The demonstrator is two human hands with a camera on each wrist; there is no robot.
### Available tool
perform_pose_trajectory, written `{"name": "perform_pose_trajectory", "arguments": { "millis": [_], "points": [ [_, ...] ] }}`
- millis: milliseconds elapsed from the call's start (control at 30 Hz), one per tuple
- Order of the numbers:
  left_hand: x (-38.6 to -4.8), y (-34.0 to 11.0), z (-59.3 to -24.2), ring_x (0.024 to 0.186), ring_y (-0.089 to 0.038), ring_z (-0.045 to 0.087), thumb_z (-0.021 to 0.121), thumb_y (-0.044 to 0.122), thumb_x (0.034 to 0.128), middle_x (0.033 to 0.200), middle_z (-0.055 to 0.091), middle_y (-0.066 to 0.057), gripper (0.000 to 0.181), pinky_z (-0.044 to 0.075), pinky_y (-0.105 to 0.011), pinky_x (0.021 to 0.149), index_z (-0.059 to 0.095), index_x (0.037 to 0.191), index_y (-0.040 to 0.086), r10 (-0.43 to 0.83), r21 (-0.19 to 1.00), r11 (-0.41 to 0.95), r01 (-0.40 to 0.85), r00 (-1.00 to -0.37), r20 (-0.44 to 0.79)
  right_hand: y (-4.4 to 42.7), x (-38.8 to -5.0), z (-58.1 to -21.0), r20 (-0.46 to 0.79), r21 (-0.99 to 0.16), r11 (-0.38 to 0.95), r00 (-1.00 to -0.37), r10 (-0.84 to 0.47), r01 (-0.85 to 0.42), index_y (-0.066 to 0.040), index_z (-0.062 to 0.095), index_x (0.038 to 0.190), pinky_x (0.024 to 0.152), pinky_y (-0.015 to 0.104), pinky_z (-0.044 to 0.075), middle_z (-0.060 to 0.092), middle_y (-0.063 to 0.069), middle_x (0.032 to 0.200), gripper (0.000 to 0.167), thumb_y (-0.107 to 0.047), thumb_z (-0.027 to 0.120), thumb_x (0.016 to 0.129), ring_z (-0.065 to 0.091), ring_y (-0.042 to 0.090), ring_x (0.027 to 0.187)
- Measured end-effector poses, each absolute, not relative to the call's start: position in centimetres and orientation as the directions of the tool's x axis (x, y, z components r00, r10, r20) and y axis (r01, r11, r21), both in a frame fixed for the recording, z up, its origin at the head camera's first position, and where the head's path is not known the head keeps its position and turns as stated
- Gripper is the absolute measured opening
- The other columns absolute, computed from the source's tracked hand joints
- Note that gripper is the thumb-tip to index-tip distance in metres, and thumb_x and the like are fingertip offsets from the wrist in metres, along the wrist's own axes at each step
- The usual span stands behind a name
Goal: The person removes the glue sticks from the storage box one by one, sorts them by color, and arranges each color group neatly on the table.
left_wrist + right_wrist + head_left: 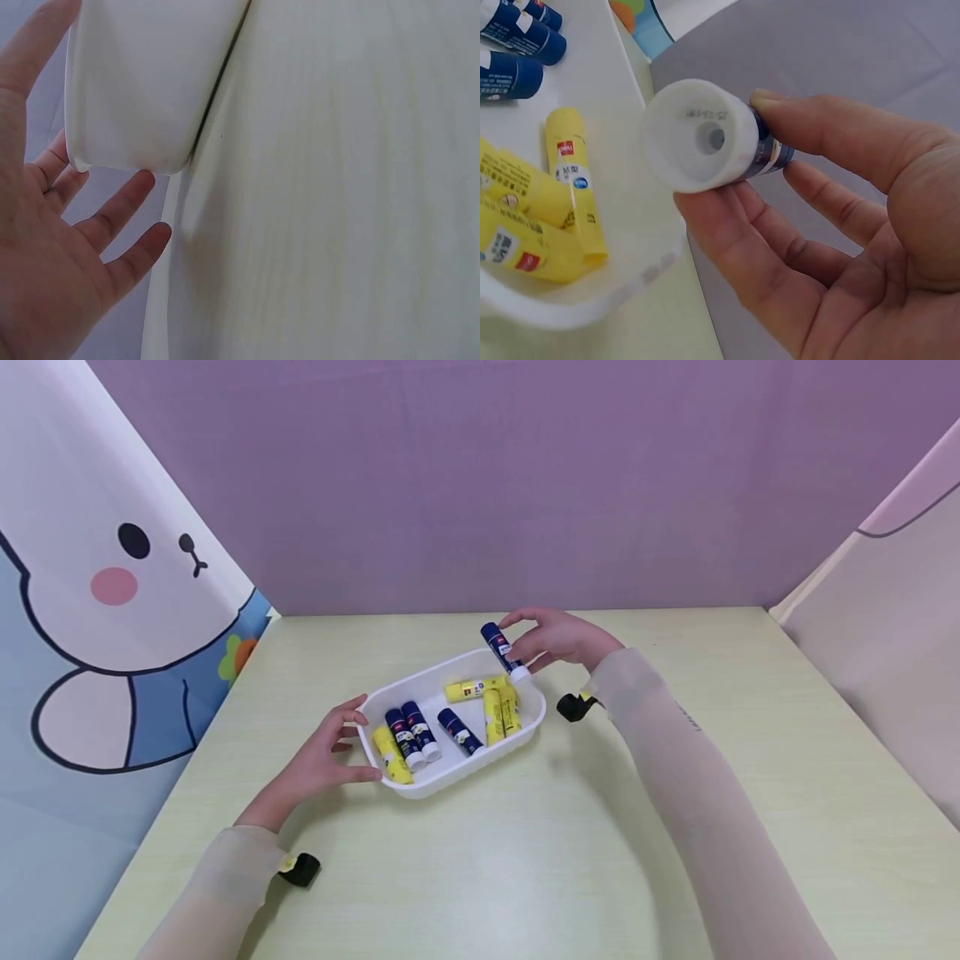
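Right hand [558, 639]: thumb and fingertips closed in a pinch around one dark blue glue stick [501, 645], held at the far right corner of the white tray [427, 693]. The stick is tilted, white end lowest, overlapping the tray's rim in the head view; contact with the rim cannot be told. The right wrist view shows the recessed white end with small dark print inside it.

Left hand [321, 760]: thumb and fingers spread apart and bent about the tray's left end, holding it by the rim; in the left wrist view the little finger stands clear of the wall.

Tray contents: three blue glue sticks, two lying side by side [414, 735] toward the left and one on its own [459, 732] near the middle; four yellow glue sticks, one [392, 755] along the left end beside the blue pair, two side by side [492, 716] at the right, and one [472, 688] lying crosswise against their far ends.

The tray rests on a pale tabletop [480, 877], long side slanting. Behind stands a purple panel [525, 485]; to the left, a cloth with a cartoon figure [112, 635]. Both wrists carry black devices [302, 870] at pale sleeves [217, 885].
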State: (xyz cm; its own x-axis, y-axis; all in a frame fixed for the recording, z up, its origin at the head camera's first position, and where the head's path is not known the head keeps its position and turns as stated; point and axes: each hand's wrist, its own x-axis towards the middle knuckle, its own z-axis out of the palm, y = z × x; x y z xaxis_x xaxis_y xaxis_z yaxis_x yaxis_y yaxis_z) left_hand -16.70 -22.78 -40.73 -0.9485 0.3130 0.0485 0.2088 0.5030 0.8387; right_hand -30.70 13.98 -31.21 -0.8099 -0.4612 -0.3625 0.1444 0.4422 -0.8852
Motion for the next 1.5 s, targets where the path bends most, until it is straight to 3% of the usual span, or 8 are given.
{"name": "perform_pose_trajectory", "arguments": {
  "millis": [800, 1167, 1500],
  "points": [
    [-16.7, -22.5, -40.9, 0.126, -0.046, 0.047, 0.087, 0.012, 0.0769, 0.164, 0.017, -0.015, 0.068, 0.040, -0.061, 0.099, 0.040, 0.125, 0.004, 0.306, 0.844, 0.498, 0.198, -0.951, 0.043, 19.6, -32.2, -32.4, -0.294, -0.924, 0.334, -0.901, -0.318, 0.183, -0.010, 0.038, 0.147, 0.088, 0.044, 0.054, 0.051, 0.026, 0.133, 0.063, 0.003, 0.066, 0.092, 0.066, 0.026, 0.095],
    [-16.8, -22.4, -41.2, 0.127, -0.045, 0.046, 0.088, 0.014, 0.0765, 0.164, 0.016, -0.014, 0.068, 0.039, -0.060, 0.099, 0.040, 0.124, 0.005, 0.303, 0.843, 0.503, 0.194, -0.952, 0.038, 21.4, -32.5, -33.8, -0.262, -0.934, 0.302, -0.943, -0.206, 0.193, -0.010, 0.036, 0.150, 0.093, 0.046, 0.052, 0.048, 0.023, 0.141, 0.067, 0.000, 0.067, 0.092, 0.060, 0.033, 0.110],
    [-16.9, -22.4, -41.2, 0.126, -0.045, 0.047, 0.087, 0.014, 0.0771, 0.164, 0.017, -0.013, 0.068, 0.040, -0.059, 0.099, 0.040, 0.125, 0.006, 0.310, 0.841, 0.502, 0.204, -0.950, 0.045, 22.1, -32.7, -35.4, -0.223, -0.954, 0.230, -0.969, -0.108, 0.194, -0.010, 0.035, 0.153, 0.091, 0.046, 0.053, 0.051, 0.026, 0.135, 0.068, -0.001, 0.066, 0.093, 0.068, 0.018, 0.088]
  ]
}}
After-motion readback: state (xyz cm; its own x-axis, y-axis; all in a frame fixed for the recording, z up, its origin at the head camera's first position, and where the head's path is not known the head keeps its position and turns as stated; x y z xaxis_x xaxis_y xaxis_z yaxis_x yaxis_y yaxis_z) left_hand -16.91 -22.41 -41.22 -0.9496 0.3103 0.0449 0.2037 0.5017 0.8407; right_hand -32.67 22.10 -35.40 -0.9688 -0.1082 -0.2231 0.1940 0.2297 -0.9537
